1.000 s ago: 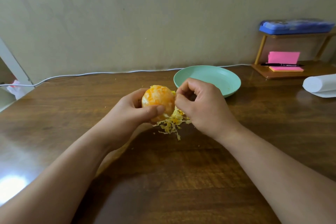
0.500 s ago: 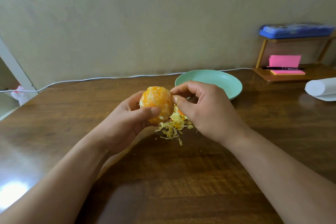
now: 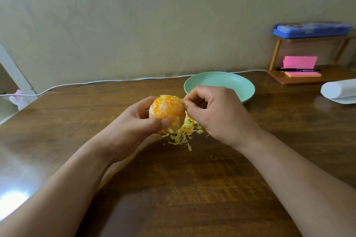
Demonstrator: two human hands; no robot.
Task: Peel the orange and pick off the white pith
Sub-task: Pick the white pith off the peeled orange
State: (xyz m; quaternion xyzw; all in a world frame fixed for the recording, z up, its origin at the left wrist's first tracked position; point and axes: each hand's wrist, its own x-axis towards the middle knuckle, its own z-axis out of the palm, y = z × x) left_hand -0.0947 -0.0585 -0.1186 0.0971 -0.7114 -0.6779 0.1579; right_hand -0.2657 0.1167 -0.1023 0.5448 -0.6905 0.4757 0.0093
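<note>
A peeled orange [image 3: 167, 111] with white pith patches sits above the wooden table [image 3: 192, 188], and my left hand [image 3: 133, 131] holds it with the thumb across its front. My right hand [image 3: 217, 115] is at the fruit's upper right, thumb and forefinger pinched together on a thin strand of pith at the orange's edge. A heap of pale yellow pith and peel scraps [image 3: 185, 133] lies on the table just under and to the right of the orange.
A mint-green plate [image 3: 240, 84] stands behind my right hand. A white cable [image 3: 96, 82] runs along the wall. At the right are a small wooden shelf [image 3: 308, 80] with pink sticky notes, a pen, a blue case [image 3: 312, 29], and a white paper roll [image 3: 339, 90].
My right hand's fingers have shifted from the orange's right side up to its upper right edge and pinched a strand of pith. The orange has turned slightly in my left hand.
</note>
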